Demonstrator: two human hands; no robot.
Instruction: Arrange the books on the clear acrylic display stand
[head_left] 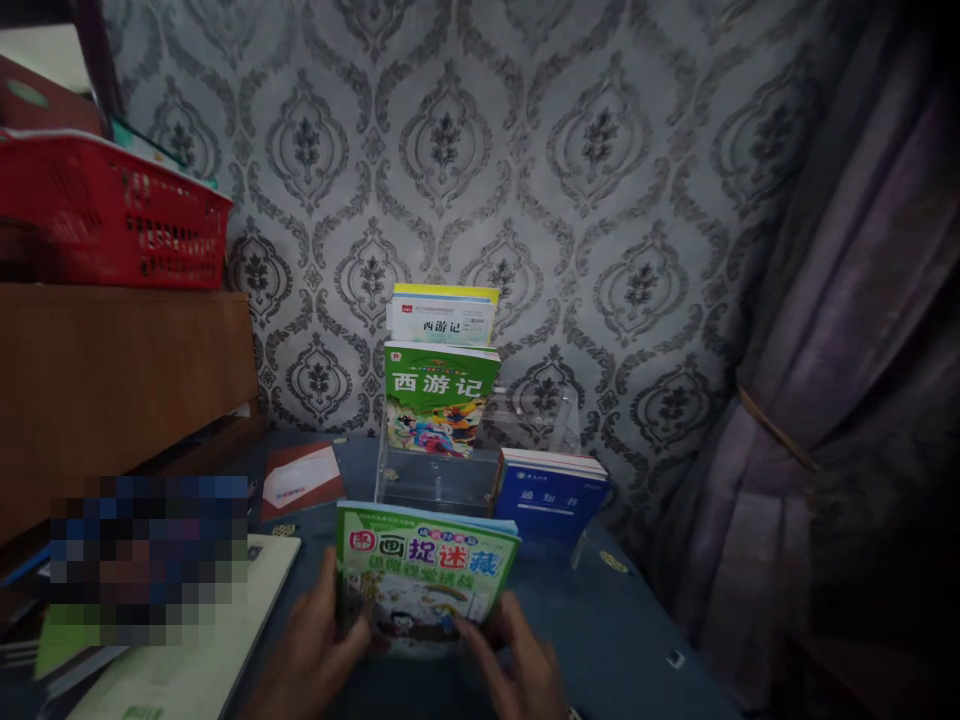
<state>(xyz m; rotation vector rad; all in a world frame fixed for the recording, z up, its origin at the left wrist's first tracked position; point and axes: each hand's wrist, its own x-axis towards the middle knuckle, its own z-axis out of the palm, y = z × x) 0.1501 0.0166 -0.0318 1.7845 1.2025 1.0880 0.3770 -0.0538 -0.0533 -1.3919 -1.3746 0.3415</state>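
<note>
Between my two hands I hold a green picture book (427,570) with its cover facing me and colourful Chinese lettering on it. My left hand (322,630) grips its left edge, thumb on the cover. On the lower right side my right hand (517,655) grips it the same way, fingers behind. Just beyond stands a clear plastic book rack (442,485). In its upper tiers are a green book (435,400) and, behind that, a white book (442,318) with a yellow one. Several blue books (551,500) stand at its lower right.
A dark cloth covers the table (622,640). At left lie a red-brown booklet (304,478) and a pale book or pad (202,640) beside a blurred patch. A red basket (112,210) sits on a wooden cabinet (120,370). A curtain (780,400) hangs at right.
</note>
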